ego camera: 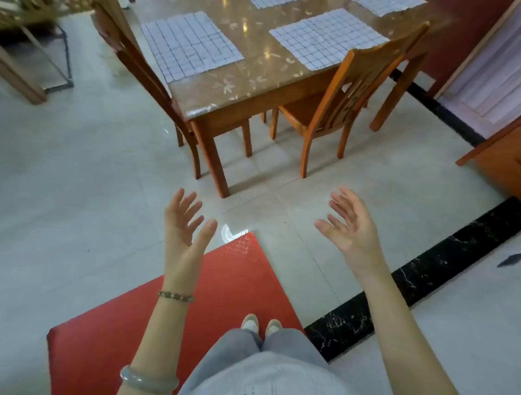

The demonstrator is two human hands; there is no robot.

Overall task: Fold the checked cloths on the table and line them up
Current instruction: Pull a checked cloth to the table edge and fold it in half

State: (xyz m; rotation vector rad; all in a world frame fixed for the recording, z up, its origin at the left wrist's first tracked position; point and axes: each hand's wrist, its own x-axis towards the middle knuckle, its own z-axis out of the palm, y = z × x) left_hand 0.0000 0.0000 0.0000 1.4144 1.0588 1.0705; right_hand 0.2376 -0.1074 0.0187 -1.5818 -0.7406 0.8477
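1 table [253, 84] with 2 chairs [135, 64] [338, 93] holds 4 checked cloths [191, 45] [327, 38] [270, 2] [389, 5]; left hand [183, 234] and right hand [352, 228] hang released.

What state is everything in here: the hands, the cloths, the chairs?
Left hand, open, holding nothing.
Right hand, open, holding nothing.
Near left cloth, spread flat on the table, unfolded.
Near right cloth, spread flat, unfolded.
Far left cloth, flat, mostly out of frame.
Far right cloth, flat, partly out of frame.
Left chair, upright, pushed in.
Right chair, upright, pushed in.
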